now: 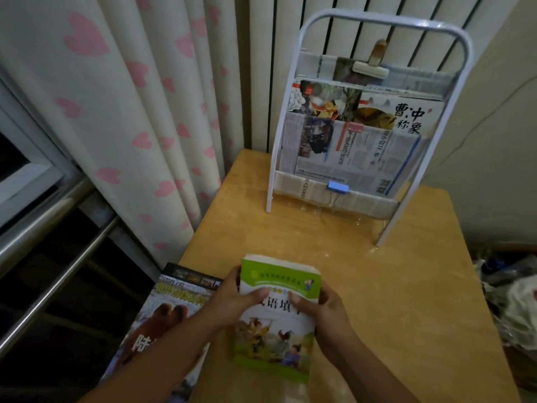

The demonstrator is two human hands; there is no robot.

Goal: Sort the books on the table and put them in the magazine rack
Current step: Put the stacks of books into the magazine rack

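green book (276, 318) held low over near edge of bench (392, 286), cover up, top end towards rack (343, 135). left hand (232, 298) gripping left edge, thumb across cover; right hand (322, 309) gripping right edge, thumb likewise on cover. both hands closed round the one book, nothing else carried. cannot tell whether book's underside touches bench or is just lifted clear.

second book (162, 321), large, animal cover, lying at left, partly under left forearm and overhanging bench's left edge. not yet filed.

rack standing upright at far end of bench, well apart from green book. pockets lined with newspaper; picture book (377, 112) already in middle pocket, cream clip (370, 69) on top tier, blue clip (338, 187) on bottom rail.

judged stage: one book filed, green book in transit, large book pending.

risks noted:
- large book overhanging edge; a nudge from left forearm on lift likely to tip it to floor.
- green book thick, soft-covered; grip by edges only, pages liable to sag or fan open on tilting upright.
- rack light, narrow-footed; pushing book in from front likely to shove or rock it back.
- newspaper lining loose; book corner may snag, tear or drag it down, dislodging a clip.
- middle pocket already occupied; forced entry may crumple picture book.
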